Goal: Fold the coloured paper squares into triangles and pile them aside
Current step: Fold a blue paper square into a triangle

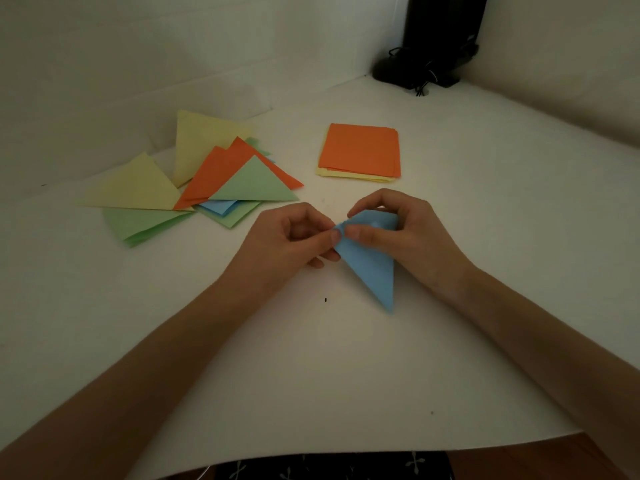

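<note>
The blue paper (372,268), folded to a long triangle, is held just in front of the stack of orange squares (360,150), its point aimed back at the person. The left hand (294,237) pinches the triangle's left corner between thumb and curled fingers. The right hand (408,226) has thumb and fingertips closed on the same end. Left of the stack lies the pile of folded triangles (221,178), yellow, orange, green and blue, on the white table (311,375).

Nothing to read here tbh. The blue paper (372,268), the folded triangles (211,174), the stack of squares (360,150) and the black stand (440,36) in the corner are all plain, with no lettering I can make out.
</note>
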`<control>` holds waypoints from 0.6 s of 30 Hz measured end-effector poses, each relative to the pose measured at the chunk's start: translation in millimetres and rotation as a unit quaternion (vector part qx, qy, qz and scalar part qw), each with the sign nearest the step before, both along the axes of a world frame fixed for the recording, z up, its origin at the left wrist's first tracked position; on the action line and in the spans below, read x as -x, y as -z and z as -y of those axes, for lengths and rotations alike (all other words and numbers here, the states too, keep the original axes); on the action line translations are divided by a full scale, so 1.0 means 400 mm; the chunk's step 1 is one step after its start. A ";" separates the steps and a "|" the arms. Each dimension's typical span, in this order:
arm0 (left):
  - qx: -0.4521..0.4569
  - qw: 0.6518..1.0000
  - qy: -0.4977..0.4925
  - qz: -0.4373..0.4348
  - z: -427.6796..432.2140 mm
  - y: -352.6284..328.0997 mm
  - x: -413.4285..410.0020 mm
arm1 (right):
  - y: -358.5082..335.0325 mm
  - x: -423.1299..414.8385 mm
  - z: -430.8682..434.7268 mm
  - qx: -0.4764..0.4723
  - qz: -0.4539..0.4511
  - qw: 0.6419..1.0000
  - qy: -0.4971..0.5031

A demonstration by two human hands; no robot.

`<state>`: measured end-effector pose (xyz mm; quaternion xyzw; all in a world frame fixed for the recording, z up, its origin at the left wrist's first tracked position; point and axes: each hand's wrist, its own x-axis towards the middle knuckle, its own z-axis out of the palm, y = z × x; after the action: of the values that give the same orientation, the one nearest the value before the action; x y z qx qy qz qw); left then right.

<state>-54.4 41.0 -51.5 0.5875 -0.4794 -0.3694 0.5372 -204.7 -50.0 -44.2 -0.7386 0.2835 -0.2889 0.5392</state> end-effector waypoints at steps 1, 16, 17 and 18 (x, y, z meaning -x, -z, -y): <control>-0.001 1.000 -0.007 -0.007 0.000 -0.001 -0.002 | 0.002 0.000 0.002 0.010 -0.005 1.000 -0.001; 0.020 0.995 -0.031 -0.088 -0.004 -0.015 -0.021 | 0.007 0.015 0.020 0.040 0.055 0.995 -0.077; 0.018 0.994 -0.033 -0.100 -0.004 -0.015 -0.021 | 0.006 0.017 0.019 0.040 0.048 0.994 -0.087; 0.016 0.993 -0.037 -0.109 -0.003 -0.015 -0.020 | 0.004 0.020 0.018 0.039 0.039 0.994 -0.097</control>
<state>-46.2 42.1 -45.3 0.5523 -0.4017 -0.4030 0.6093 -212.6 -57.3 -45.9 -0.7708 0.1783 -0.2748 0.5463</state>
